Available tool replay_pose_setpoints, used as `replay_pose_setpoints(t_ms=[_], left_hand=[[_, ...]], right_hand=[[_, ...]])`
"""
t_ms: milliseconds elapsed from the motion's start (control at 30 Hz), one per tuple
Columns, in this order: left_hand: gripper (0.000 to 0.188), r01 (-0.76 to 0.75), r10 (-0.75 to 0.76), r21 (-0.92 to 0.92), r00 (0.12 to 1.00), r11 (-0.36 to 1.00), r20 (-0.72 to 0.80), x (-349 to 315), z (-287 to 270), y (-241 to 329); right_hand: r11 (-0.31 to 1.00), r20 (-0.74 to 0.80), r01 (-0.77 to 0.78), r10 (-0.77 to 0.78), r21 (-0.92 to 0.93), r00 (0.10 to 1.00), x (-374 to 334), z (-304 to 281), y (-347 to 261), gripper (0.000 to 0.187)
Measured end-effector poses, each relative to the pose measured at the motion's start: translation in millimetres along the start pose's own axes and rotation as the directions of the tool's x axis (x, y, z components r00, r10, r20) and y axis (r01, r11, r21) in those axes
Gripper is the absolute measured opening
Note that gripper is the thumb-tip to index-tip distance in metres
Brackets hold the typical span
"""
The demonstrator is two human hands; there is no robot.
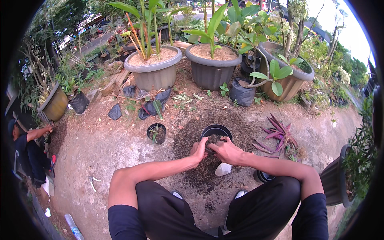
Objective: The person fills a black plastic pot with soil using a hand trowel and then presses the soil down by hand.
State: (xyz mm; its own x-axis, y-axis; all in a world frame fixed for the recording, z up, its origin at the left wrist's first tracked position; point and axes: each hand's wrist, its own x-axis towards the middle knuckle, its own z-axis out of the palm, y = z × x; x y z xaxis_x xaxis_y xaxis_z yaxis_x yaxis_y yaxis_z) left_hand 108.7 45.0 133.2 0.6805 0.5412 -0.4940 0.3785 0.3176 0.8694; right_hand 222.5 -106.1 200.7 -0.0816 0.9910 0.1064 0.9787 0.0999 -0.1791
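My left hand [199, 149] and my right hand [229, 152] meet over the near side of a black plastic pot [216, 128]. Fingers on both are curled inward around something dark between them, perhaps soil, too small and hidden to name. Inside the pot some dark soil shows. Loose dark soil [202, 172] is spread on the ground around and below the hands. A whitish lump [223, 169], whether stone or plastic I cannot tell, lies just under my right hand. Uprooted purple-leaved plants [282, 136] rest to the right of the pot.
A small black pot with a seedling [156, 133] stands left of the soil. Large planters [154, 74] line the back, with black plastic bags [243, 92] among them. Another black pot [264, 176] sits by my right knee. At far left a person [30, 148] crouches; a plastic bottle [73, 227] lies nearer.
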Motion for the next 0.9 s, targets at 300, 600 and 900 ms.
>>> replay_pose_setpoints(t_ms=[300,600,900], left_hand=[[0.069,-0.048,0.050,-0.097,0.999,0.994,0.016,-5.0,0.3,14.8],[0.061,-0.021,0.022,-0.090,1.000,0.996,0.009,5.1,-1.7,1.6],[0.059,-0.122,0.118,-0.081,0.992,0.989,-0.045,9.9,0.3,7.3]], right_hand=[[0.996,0.040,-0.071,0.073,-0.062,0.996,2.3,-11.8,0.9,0.044],[0.996,0.060,-0.021,0.026,-0.090,0.998,1.1,-5.4,-0.4,0.050],[0.988,-0.049,-0.078,0.072,-0.133,0.996,2.6,-20.0,-5.2,0.046]])
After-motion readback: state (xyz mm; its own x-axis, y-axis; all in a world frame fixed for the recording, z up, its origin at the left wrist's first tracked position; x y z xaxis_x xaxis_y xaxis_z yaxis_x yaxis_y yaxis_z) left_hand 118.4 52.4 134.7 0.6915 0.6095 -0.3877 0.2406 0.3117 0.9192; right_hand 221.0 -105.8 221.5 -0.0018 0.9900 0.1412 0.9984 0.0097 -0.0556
